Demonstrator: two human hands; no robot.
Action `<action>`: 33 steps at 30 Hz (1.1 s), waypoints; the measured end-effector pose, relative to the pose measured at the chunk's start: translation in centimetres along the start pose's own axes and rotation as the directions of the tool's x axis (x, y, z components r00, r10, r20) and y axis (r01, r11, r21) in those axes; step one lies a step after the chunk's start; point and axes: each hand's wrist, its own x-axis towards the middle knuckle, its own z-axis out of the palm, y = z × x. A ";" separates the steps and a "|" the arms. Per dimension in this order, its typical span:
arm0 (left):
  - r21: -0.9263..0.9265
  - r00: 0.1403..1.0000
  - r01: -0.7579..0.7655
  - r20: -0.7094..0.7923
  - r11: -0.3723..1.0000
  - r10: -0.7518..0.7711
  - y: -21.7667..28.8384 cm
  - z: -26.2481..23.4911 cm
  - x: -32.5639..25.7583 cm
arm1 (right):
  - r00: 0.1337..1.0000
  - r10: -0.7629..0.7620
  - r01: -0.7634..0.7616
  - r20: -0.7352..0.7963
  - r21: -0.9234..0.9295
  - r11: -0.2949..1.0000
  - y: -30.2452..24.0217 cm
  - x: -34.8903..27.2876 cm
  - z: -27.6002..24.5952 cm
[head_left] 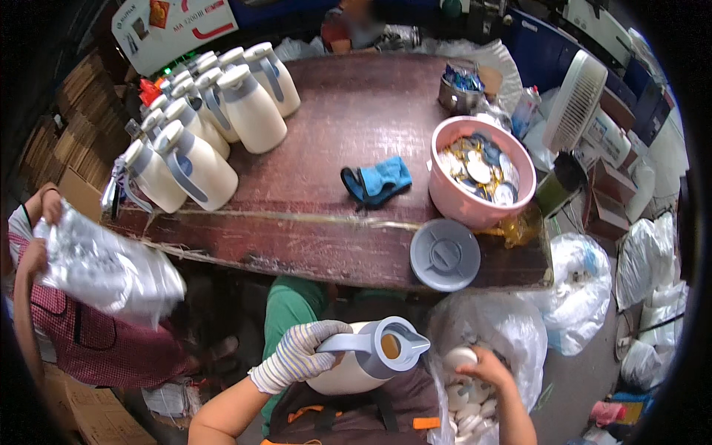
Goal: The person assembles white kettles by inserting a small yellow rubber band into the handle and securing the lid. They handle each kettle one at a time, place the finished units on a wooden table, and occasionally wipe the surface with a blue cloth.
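jug held, lid being picked from the bag

the left hand point(297, 354), in a striped glove, is wrapped tight round the grey handle of a cream jug point(363, 367) held over the lap, below the near edge of the table point(334, 222). the jug's mouth shows open, with no lid in it. the right hand point(486, 365) is bare and down in a clear bag point(504, 326) of white lids, fingertips pinching one white lid point(460, 357) just beside the jug's spout.

the step in hand looks to be lidding: one part gripped, the other just lifted. the next move likely calls for bringing the lid across to the mouth, squaring it flat, then pressing or turning it home while the gloved hand keeps the jug from rolling.

on the table stand finished jugs point(215, 119) in a cluster at far left, a blue cloth point(378, 182), a pink bowl point(482, 208) of small parts and a grey disc point(445, 254) at the near edge. another person at left holds a plastic sheet point(104, 267).
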 end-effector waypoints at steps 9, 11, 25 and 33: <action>0.200 0.969 -0.192 0.191 0.961 0.154 2.7 2.5 0.9 | 0.916 -0.401 0.401 -0.005 0.063 0.914 -17.5 -1.4 1.3; 0.214 0.967 -0.238 0.144 0.947 0.211 2.1 2.7 0.5 | 0.881 -0.463 0.457 -0.092 -0.079 0.886 -18.9 -2.5 2.2; 0.084 0.952 -0.087 0.301 0.993 0.058 -2.6 0.5 6.5 | 0.131 -0.965 0.957 0.225 -0.284 0.063 -23.4 -2.5 8.2; 0.089 0.932 0.190 0.298 0.978 -0.208 -5.3 4.3 8.1 | 0.226 -0.968 0.942 0.104 -0.275 0.191 -21.2 -0.8 7.9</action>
